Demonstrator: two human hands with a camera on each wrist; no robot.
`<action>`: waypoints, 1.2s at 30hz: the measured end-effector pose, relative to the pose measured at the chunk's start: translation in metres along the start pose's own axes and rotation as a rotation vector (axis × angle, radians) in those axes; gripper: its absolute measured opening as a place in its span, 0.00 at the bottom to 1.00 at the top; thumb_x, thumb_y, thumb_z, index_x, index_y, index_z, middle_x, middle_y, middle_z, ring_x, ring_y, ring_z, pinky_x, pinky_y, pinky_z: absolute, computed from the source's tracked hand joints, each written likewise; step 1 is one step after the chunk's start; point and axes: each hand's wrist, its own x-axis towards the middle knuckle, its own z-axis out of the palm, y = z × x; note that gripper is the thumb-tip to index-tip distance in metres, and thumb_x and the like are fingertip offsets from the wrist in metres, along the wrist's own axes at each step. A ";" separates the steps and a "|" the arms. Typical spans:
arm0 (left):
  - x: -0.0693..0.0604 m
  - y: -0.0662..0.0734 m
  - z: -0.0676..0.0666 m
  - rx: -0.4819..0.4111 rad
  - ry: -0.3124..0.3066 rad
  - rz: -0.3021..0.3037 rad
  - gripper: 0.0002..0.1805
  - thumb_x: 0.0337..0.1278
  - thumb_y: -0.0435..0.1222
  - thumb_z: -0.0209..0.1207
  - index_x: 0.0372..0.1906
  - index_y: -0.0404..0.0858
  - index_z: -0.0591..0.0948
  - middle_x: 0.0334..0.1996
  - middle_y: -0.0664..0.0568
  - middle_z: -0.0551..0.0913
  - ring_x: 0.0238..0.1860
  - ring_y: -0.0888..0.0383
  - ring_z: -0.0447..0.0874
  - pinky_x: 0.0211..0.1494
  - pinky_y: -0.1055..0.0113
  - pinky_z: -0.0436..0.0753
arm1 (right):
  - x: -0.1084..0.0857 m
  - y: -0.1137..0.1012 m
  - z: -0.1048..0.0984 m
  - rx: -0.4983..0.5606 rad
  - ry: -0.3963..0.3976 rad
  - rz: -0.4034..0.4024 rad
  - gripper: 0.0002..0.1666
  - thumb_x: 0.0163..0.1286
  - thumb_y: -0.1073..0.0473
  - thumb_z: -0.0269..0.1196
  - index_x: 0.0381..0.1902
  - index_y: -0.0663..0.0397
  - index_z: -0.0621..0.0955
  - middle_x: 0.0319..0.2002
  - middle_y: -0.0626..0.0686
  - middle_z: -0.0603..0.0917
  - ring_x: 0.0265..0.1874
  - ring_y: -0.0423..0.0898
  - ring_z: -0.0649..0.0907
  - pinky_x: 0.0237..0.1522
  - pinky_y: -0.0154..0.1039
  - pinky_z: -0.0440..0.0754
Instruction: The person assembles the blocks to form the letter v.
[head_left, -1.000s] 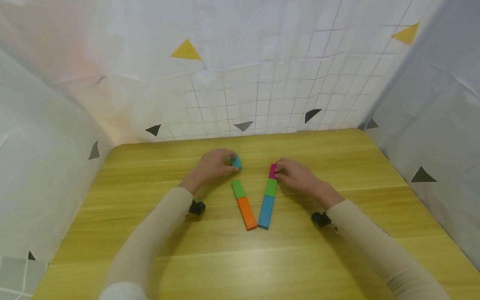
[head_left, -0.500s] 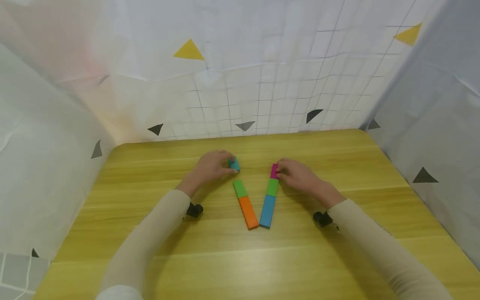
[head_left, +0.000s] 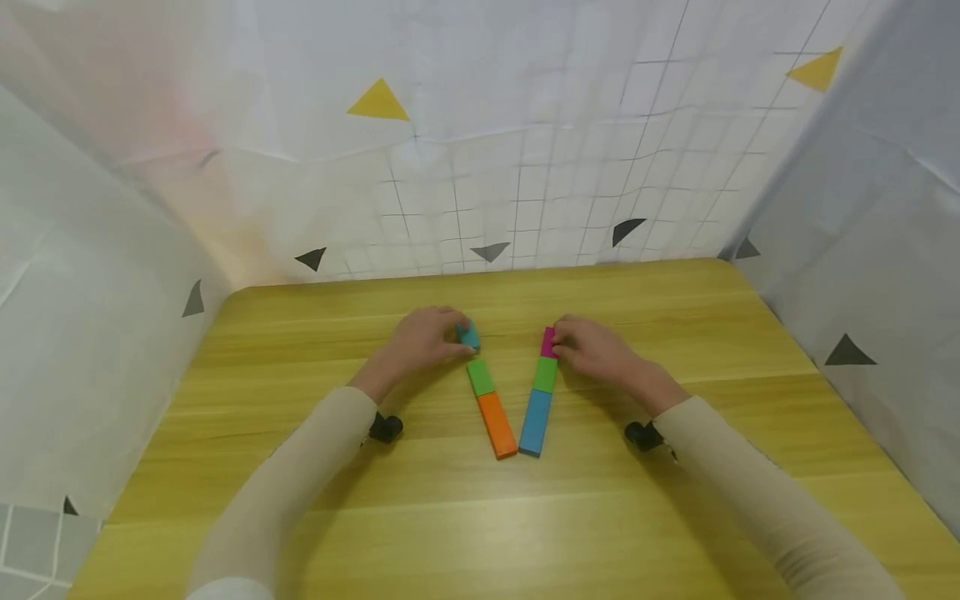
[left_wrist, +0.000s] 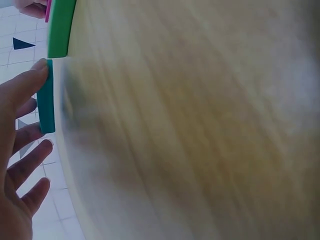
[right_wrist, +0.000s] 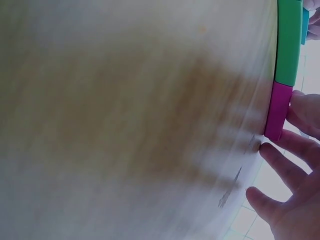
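Between thumb and fingers, my left hand (head_left: pixel 424 343) pinches a teal block (head_left: pixel 468 336) by its ends. A small gap parts that block from a green block (head_left: pixel 481 377), whose near end meets a long orange block (head_left: pixel 497 426). My right hand (head_left: pixel 594 350) holds a magenta block (head_left: pixel 548 342) by thumb and fingertips. The magenta block touches a second green block (head_left: pixel 544 374), with a long blue block (head_left: pixel 536 423) below it. The two rows form a narrow V. In the right wrist view, the magenta block (right_wrist: pixel 278 111) lies flush against the green one (right_wrist: pixel 289 45).
The blocks lie on a wooden table (head_left: pixel 480 533). A white sheet (head_left: pixel 300 192) with grid lines and triangles rises behind it, with pale sheets on both sides. Small black wrist cameras hang under both sleeves.
My left hand has drawn the teal block nearer, closing much of the gap to the green block. The right hand stays in place on the magenta block.
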 end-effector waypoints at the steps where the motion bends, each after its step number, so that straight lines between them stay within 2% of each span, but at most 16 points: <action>1: 0.000 0.000 0.000 -0.002 0.002 0.003 0.22 0.55 0.58 0.66 0.50 0.52 0.82 0.53 0.57 0.84 0.48 0.56 0.82 0.55 0.58 0.81 | 0.000 0.000 0.000 -0.002 0.002 -0.004 0.03 0.70 0.61 0.63 0.37 0.54 0.82 0.43 0.52 0.83 0.40 0.48 0.81 0.48 0.48 0.82; 9: -0.005 0.004 -0.002 -0.006 0.011 0.022 0.23 0.55 0.58 0.66 0.51 0.51 0.82 0.52 0.57 0.85 0.49 0.55 0.83 0.55 0.58 0.81 | 0.000 0.000 0.001 -0.009 0.012 -0.016 0.04 0.71 0.60 0.63 0.37 0.55 0.82 0.42 0.52 0.84 0.39 0.48 0.81 0.48 0.47 0.82; 16: -0.008 0.008 -0.003 -0.014 -0.008 -0.004 0.23 0.55 0.58 0.66 0.52 0.51 0.82 0.53 0.57 0.84 0.49 0.55 0.83 0.56 0.58 0.81 | -0.001 -0.001 0.001 -0.021 0.020 -0.019 0.04 0.69 0.61 0.64 0.37 0.55 0.83 0.42 0.53 0.84 0.39 0.49 0.81 0.47 0.48 0.82; 28: -0.010 0.007 -0.001 -0.004 0.022 -0.001 0.21 0.55 0.57 0.66 0.48 0.50 0.82 0.47 0.59 0.85 0.43 0.57 0.82 0.50 0.60 0.81 | 0.000 0.001 0.000 -0.006 0.018 -0.011 0.03 0.70 0.60 0.64 0.37 0.55 0.83 0.42 0.51 0.84 0.40 0.48 0.82 0.48 0.49 0.82; 36: -0.012 0.005 0.003 -0.020 0.007 -0.013 0.20 0.57 0.56 0.65 0.49 0.52 0.81 0.49 0.59 0.84 0.42 0.60 0.79 0.50 0.61 0.80 | 0.001 0.002 0.003 0.005 0.005 0.016 0.03 0.71 0.59 0.63 0.35 0.52 0.82 0.40 0.50 0.83 0.38 0.47 0.79 0.47 0.45 0.80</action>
